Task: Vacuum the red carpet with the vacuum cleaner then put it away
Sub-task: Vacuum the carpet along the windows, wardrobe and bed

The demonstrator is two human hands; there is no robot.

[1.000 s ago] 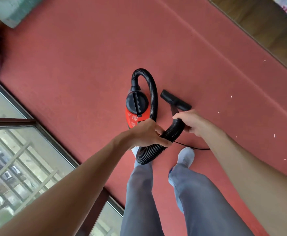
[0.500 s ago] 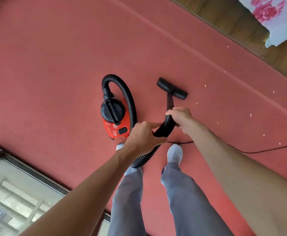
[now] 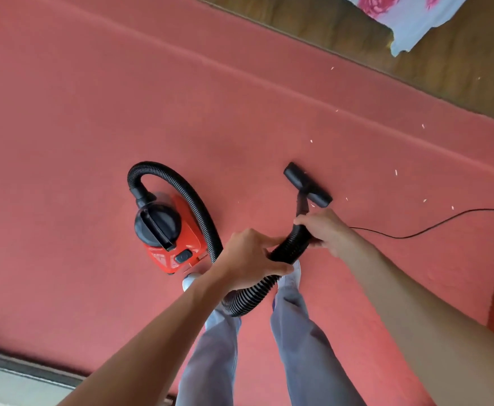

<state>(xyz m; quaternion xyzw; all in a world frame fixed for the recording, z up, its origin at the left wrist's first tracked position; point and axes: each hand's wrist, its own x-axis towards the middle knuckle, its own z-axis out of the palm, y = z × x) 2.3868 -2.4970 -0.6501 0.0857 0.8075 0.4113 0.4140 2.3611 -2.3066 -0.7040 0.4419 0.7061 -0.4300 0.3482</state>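
Change: nozzle [image 3: 307,184] stands farther from the vacuum cleaner [image 3: 169,235] than half a second ago; both grips unchanged.
Left hand [image 3: 248,259]: fingers curled round the hose [image 3: 198,206] near its low loop.
Right hand [image 3: 327,230]: wrapped round the hose just behind the nozzle.
Vacuum cleaner: upright on the red carpet [image 3: 93,112], just left of the left hand.
Hidden: cord [image 3: 415,234] runs off the right edge; hose covered under both hands.

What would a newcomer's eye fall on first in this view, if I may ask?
The red vacuum cleaner stands out left of centre on the red carpet, its black hose looping over it. Both hands grip that hose mid-frame: the left hand nearer the machine, the right hand just behind the floor nozzle. Small white scraps dot the carpet to the right.
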